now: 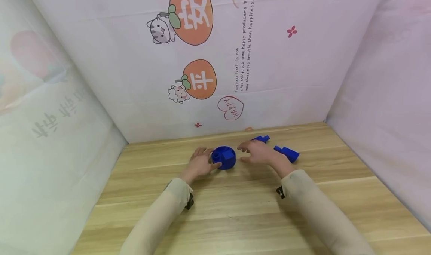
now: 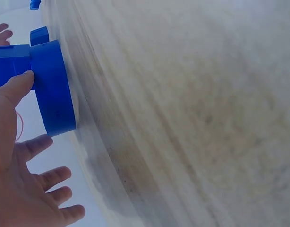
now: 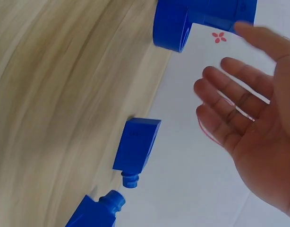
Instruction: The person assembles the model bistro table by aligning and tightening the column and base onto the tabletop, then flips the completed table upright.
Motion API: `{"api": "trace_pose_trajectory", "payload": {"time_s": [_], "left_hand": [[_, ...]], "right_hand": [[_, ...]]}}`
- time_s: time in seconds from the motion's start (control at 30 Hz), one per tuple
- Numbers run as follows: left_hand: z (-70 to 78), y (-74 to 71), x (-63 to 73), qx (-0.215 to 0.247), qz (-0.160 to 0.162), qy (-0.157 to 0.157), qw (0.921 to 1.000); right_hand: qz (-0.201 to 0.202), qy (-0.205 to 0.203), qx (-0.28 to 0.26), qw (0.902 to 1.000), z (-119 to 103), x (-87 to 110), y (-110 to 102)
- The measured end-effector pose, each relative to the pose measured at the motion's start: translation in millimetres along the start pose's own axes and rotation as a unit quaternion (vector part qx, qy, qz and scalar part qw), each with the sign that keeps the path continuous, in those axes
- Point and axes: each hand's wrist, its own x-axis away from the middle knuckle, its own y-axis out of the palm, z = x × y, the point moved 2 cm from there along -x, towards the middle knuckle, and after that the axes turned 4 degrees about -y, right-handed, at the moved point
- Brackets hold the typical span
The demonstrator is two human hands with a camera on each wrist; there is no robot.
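A round blue base [image 1: 223, 168] lies on the wooden table, with a blue block [image 1: 229, 155] standing up from it. My left hand [image 1: 200, 163] holds the base from its left side. In the left wrist view its thumb [image 2: 20, 85] lies against the lower part of the block, the index fingertip is at the base's rim [image 2: 55, 94], and the other fingers are spread. My right hand [image 1: 257, 153] hovers to the right of the base, fingers relaxed and palm empty. In the right wrist view one fingertip overlaps the block's upper end [image 3: 230, 14].
Two loose blue pieces lie to the right: one angular piece [image 1: 289, 154] beside the right wrist and another [image 1: 262, 138] partly behind the right hand. Each has a ridged round peg, seen in the right wrist view. A printed white sheet [image 1: 269, 98] walls off the table's back and sides.
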Motion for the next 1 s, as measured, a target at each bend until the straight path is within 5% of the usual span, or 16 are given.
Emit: {"api": "trace_pose_trajectory", "payload": {"time_s": [0.37, 1.0], "left_hand": [[-4.0, -0.9, 0.5, 0.045, -0.019, -0.005, 0.9988], [-7.0, 0.3, -1.3, 0.03, -0.042, -0.006, 0.9986]], "right_hand": [[0.0, 0.034, 0.012, 0.9993, 19.3, 11.9, 1.3], [0.022, 0.075, 0.05, 0.9957, 38.9, 26.1, -6.7]]}}
